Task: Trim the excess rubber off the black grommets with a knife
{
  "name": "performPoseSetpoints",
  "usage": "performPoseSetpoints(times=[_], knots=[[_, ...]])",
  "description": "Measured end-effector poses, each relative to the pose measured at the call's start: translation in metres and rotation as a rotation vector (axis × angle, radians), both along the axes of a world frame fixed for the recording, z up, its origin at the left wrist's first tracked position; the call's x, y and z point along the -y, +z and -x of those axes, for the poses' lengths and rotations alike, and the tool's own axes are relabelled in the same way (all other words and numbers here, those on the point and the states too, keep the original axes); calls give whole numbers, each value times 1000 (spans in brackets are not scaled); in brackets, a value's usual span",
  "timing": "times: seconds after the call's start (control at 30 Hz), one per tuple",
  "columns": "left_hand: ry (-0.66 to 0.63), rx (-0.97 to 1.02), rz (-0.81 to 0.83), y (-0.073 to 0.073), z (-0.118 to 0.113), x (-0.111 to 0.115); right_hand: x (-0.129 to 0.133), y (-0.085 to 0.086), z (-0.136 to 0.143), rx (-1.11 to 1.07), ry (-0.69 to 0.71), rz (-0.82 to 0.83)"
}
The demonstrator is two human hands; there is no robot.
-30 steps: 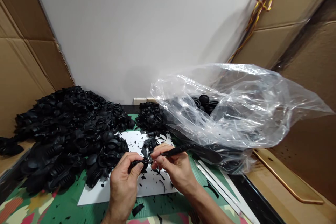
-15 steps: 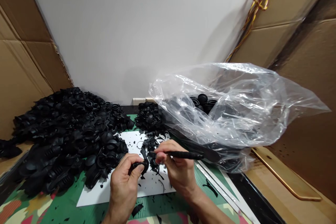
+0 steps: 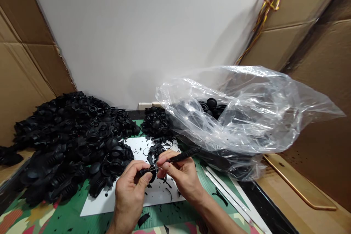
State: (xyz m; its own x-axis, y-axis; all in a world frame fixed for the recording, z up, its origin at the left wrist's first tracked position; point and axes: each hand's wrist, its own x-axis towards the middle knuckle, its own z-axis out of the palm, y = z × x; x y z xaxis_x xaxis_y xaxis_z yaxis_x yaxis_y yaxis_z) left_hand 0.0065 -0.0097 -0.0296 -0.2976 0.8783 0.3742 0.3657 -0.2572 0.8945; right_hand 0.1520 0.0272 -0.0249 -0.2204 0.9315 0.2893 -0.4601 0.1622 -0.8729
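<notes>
My left hand (image 3: 130,188) pinches a small black rubber part (image 3: 145,171) between thumb and fingers; its far side is partly hidden by them. My right hand (image 3: 182,175) is closed round a slim black-handled craft knife (image 3: 184,154), whose thin metal tip meets the rubber part. Beneath both hands lies a white sheet (image 3: 101,204) strewn with black trimmings. A large heap of ribbed black rubber parts (image 3: 82,135) rises to the left. A smaller pile of black scraps (image 3: 156,122) sits behind the hands.
A clear plastic bag (image 3: 246,128) with black round parts in it stands at the right. White strips (image 3: 227,193) lie on the green mat (image 3: 65,208). A gold phone (image 3: 298,182) rests on cardboard at the far right. Twisted wires (image 3: 263,14) hang above, beside cardboard walls.
My right hand has turned, so the knife's handle now slants upward to the right and its metal tip reaches the rubber part. My left hand has barely moved.
</notes>
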Motion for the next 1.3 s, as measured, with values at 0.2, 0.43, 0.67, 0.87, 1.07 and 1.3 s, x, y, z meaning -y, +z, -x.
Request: performPoseSetpoints(times=[0.2, 0.43, 0.67, 0.87, 1.07, 1.3], knots=[[4, 53, -7, 1, 0, 0, 0, -3, 1, 4, -3, -9], [-83, 80, -3, 5, -3, 3, 4, -1, 2, 128, -191, -245], [-46, 71, -7, 2, -3, 2, -8, 0, -11, 141, -377, -140], [-28, 89, 5, 2, -2, 2, -3, 5, -9, -19, -119, -10], [-20, 83, 6, 0, -1, 2, 1, 3, -5, -41, -5, -4], [-46, 65, -6, -2, 0, 3, 2, 1, -1, -30, 20, 1]])
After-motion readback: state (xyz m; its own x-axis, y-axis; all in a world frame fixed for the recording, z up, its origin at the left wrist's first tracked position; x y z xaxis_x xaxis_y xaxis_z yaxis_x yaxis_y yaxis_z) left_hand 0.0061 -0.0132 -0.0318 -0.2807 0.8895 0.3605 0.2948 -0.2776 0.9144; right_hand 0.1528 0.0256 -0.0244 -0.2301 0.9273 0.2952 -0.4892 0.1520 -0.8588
